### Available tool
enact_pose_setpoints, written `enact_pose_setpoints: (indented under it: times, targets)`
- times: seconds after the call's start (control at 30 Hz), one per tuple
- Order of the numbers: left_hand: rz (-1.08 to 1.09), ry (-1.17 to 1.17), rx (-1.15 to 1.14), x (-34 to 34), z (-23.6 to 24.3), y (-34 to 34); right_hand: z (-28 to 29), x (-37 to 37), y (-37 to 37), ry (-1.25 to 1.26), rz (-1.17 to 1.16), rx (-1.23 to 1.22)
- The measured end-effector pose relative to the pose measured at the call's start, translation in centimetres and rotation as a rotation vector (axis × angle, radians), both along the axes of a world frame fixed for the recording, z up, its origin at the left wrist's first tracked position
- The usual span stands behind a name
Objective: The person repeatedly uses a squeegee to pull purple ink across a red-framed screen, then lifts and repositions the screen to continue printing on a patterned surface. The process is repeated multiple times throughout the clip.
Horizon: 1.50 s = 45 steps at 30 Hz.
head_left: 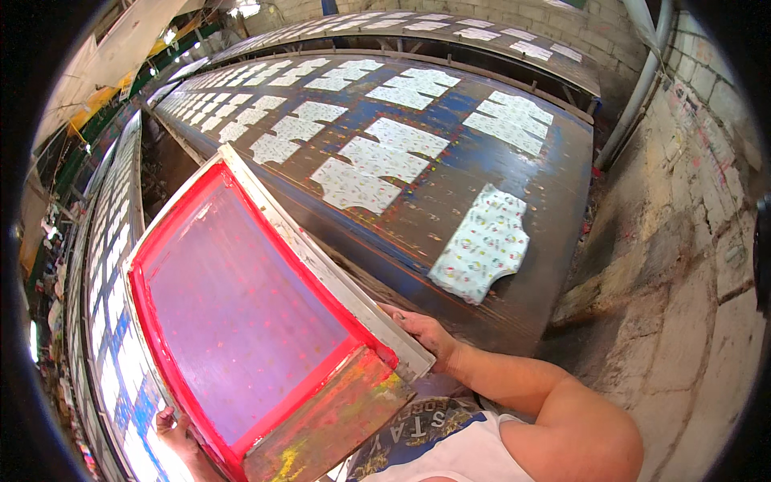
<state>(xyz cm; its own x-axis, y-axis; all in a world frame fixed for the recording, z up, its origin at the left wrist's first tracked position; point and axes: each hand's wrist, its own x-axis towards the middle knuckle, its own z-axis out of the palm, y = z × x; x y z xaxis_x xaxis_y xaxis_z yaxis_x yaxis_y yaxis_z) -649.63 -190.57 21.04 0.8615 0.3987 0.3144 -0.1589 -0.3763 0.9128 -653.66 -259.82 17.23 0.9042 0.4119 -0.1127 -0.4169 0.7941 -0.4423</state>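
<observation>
A large screen-printing frame (241, 301) is tilted up in front of my body. Its mesh is purplish, bordered with wet-looking red ink inside a whitish outer frame. My right hand (424, 333) grips the frame's right side near the lower corner. At the lower left edge, my left hand (178, 434) is closed on the frame's other side, part of it hidden. Along the bottom of the mesh lies a wooden board (333, 418) stained with yellow, green and red paint; whether it is fixed there I cannot tell.
A long dark printing table (554, 233) runs away ahead, carrying rows of white printed fabric pieces (486, 245). Another table (104, 321) with fabric pieces stretches along the left, and a further one lies beyond. A block wall (683, 281) and a grey pipe (638, 96) stand at the right.
</observation>
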Motion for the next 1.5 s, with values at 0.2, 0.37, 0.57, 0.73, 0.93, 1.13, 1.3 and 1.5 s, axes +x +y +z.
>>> enact_pose_setpoints:
  times: [0.2,0.37,0.57,0.73,0.93,1.13,1.3,1.5]
  targets:
    - [0.053,0.055,0.064,-9.6,0.1,-12.2,-1.2,-7.4,-10.4,-0.039,-0.049,0.142]
    - [0.106,0.08,0.037,-15.5,0.7,-19.9,-0.2,-10.4,-16.6,0.032,0.015,0.124]
    - [0.209,0.068,0.116,-18.5,0.9,-21.9,0.6,-11.0,-17.3,0.008,0.111,0.163]
    - [0.274,0.014,0.186,-19.8,-2.3,-22.7,0.4,-10.9,-18.1,0.153,0.141,0.032]
    - [0.314,0.065,0.185,-20.2,-1.0,-25.4,-0.6,-9.6,-21.1,0.223,0.259,0.04]
    - [0.303,0.008,0.269,-19.9,1.3,-33.0,-3.1,-5.3,-27.8,0.269,0.3,0.027]
    - [0.41,0.05,0.27,-20.4,3.1,-43.3,-4.2,-0.6,-35.8,0.348,0.348,-0.014]
    - [0.546,0.146,0.337,-21.2,5.4,-53.2,-4.4,3.3,-43.6,0.316,0.572,0.26]
